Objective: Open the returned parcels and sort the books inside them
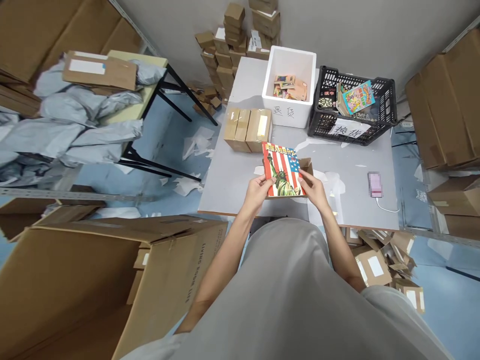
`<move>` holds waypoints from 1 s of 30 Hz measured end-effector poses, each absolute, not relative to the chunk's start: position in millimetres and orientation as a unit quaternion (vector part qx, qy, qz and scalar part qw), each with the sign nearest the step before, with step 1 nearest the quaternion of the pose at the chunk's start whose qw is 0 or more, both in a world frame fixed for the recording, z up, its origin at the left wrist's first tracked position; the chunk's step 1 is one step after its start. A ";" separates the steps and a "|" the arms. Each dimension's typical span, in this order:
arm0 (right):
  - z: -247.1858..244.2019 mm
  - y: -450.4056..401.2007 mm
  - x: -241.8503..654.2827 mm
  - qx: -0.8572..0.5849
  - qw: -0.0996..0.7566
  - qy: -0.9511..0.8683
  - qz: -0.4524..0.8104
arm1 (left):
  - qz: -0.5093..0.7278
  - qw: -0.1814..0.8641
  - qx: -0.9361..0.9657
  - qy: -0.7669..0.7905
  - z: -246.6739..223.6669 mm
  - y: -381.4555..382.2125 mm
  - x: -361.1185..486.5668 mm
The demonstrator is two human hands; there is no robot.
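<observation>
Between my two hands is a book (282, 172) whose cover shows a striped flag, the Statue of Liberty and yellow characters. My left hand (258, 192) grips its lower left corner, thumb on the cover. On the right edge, my right hand (313, 189) pinches it the same way. The book is held tilted above the table's front part. Partly hidden under and behind it is an opened small cardboard box (306, 169). Just behind stand several taped brown boxes (247, 131), side by side.
A white foam box (290, 107) and a black plastic crate (350, 112), both holding books, stand at the back of the grey table (221, 185). At right lies a phone (375, 184) on a cable. A large open carton (176, 270) is at my left; grey bags (71, 110) cover another table.
</observation>
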State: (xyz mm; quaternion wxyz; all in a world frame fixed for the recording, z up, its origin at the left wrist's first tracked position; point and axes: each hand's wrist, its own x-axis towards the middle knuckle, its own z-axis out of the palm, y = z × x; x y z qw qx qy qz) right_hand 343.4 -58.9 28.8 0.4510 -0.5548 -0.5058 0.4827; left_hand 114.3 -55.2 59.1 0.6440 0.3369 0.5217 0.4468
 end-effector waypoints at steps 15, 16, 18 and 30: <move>52.4 -66.8 321.2 -0.549 0.521 -0.388 0.526 | 0.465 0.536 0.456 0.536 58.7 -46.9 107.2; 54.0 -67.3 325.3 -0.536 0.516 -0.382 0.548 | 0.459 0.574 0.426 0.528 56.3 -43.5 101.5; 55.2 -68.4 331.7 -0.522 0.504 -0.377 0.576 | 0.425 0.662 0.376 0.490 52.3 -41.1 94.4; 32.9 -65.1 328.6 -0.585 0.513 -0.426 0.462 | 0.507 0.572 0.375 0.524 67.0 -57.3 123.1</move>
